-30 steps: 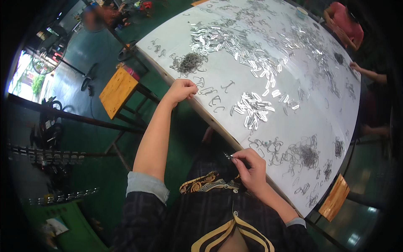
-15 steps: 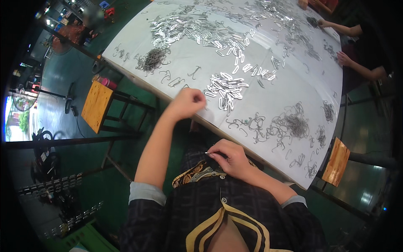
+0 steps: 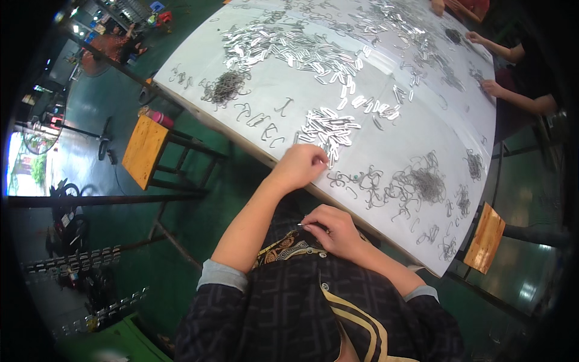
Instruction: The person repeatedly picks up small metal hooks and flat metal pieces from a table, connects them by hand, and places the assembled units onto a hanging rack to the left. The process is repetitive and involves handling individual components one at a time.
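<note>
My left hand (image 3: 300, 168) is over the near edge of the table, its thumb and fingers curled together in a pinch. Whatever is between those fingertips, if anything, is too small to make out. Right beside it lies a small pile of shiny flat metal pieces (image 3: 329, 125). Lower down, in front of my body, my right hand (image 3: 338, 230) pinches a small shiny metal piece (image 3: 301, 225) between thumb and forefinger. To the right, a tangle of thin bent wire hooks (image 3: 427, 181) covers part of the white tabletop (image 3: 235, 142).
A larger spread of metal pieces (image 3: 283, 51) and a dark heap of hooks (image 3: 226, 86) lie farther back. Wooden stools stand left (image 3: 145, 152) and right (image 3: 485, 238) of the table. A co-worker's hands (image 3: 493, 88) are at the far right edge.
My left hand has moved right and slightly nearer along the table edge, uncovering a few bent hooks there. My right hand has barely moved and still pinches the metal piece.
</note>
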A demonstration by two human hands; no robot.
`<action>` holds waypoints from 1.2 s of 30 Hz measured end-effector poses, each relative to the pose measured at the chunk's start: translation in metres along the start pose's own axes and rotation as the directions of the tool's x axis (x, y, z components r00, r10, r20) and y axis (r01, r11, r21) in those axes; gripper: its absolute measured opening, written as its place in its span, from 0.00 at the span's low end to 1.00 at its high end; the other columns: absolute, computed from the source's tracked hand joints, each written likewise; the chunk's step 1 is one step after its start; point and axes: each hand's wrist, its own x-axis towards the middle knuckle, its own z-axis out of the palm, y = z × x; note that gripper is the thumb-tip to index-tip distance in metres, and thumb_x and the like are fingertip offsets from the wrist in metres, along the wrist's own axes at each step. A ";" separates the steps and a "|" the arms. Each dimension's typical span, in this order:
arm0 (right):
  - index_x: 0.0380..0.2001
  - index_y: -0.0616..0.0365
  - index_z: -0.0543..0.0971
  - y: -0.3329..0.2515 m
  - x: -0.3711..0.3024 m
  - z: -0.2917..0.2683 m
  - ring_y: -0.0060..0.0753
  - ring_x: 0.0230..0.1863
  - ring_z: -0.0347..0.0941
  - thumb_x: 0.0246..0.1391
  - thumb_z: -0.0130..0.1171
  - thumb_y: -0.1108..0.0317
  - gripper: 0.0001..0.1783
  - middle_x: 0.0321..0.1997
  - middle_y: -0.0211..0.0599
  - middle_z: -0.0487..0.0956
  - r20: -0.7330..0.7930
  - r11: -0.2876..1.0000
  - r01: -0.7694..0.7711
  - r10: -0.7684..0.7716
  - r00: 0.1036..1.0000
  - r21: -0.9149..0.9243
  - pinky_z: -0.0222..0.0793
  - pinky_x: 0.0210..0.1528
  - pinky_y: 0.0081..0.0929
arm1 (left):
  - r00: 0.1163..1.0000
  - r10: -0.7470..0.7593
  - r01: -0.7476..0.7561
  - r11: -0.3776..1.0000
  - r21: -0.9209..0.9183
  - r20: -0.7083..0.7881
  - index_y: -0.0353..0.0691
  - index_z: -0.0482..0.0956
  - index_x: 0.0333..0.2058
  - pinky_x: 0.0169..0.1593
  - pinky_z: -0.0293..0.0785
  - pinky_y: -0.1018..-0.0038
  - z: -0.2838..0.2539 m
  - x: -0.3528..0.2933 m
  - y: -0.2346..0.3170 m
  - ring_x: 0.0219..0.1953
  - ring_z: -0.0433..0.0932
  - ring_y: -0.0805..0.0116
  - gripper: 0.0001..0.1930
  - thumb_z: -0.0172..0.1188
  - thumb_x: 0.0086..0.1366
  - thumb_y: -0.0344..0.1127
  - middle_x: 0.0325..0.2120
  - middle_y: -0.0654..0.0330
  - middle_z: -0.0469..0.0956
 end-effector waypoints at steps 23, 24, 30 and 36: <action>0.32 0.63 0.79 -0.001 0.006 -0.001 0.36 0.31 0.76 0.47 0.63 0.80 0.07 0.30 0.39 0.78 -0.029 0.999 -0.029 0.029 0.999 -0.017 0.71 0.35 0.27 | 0.871 -0.064 0.440 0.539 0.718 -0.486 0.36 0.82 0.27 0.39 0.80 0.61 -0.120 0.054 -0.095 0.37 0.82 0.51 0.06 0.56 0.56 0.28 0.29 0.47 0.82; 0.32 0.63 0.79 0.000 0.006 -0.001 0.36 0.31 0.76 0.47 0.63 0.80 0.07 0.30 0.39 0.78 -0.033 0.999 -0.032 0.032 0.999 -0.013 0.71 0.35 0.27 | 0.875 -0.066 0.437 0.534 0.724 -0.479 0.36 0.82 0.27 0.39 0.80 0.61 -0.122 0.054 -0.094 0.37 0.82 0.51 0.06 0.56 0.55 0.28 0.29 0.46 0.82; 0.31 0.62 0.79 0.000 0.006 0.001 0.37 0.32 0.76 0.47 0.63 0.79 0.06 0.30 0.39 0.78 -0.056 1.000 -0.010 0.010 0.998 0.001 0.70 0.35 0.28 | 0.834 -0.188 0.497 0.663 0.560 -0.519 0.36 0.82 0.28 0.39 0.79 0.62 -0.132 0.049 -0.096 0.34 0.83 0.53 0.07 0.59 0.50 0.30 0.28 0.47 0.82; 0.31 0.61 0.79 0.004 0.006 0.004 0.40 0.31 0.76 0.47 0.62 0.79 0.06 0.30 0.39 0.79 -0.107 0.999 -0.046 0.049 0.993 0.030 0.70 0.34 0.29 | 0.828 -0.395 0.269 0.903 -0.334 -0.399 0.33 0.78 0.25 0.27 0.75 0.75 -0.128 0.010 -0.118 0.21 0.78 0.69 0.05 0.59 0.51 0.28 0.21 0.53 0.80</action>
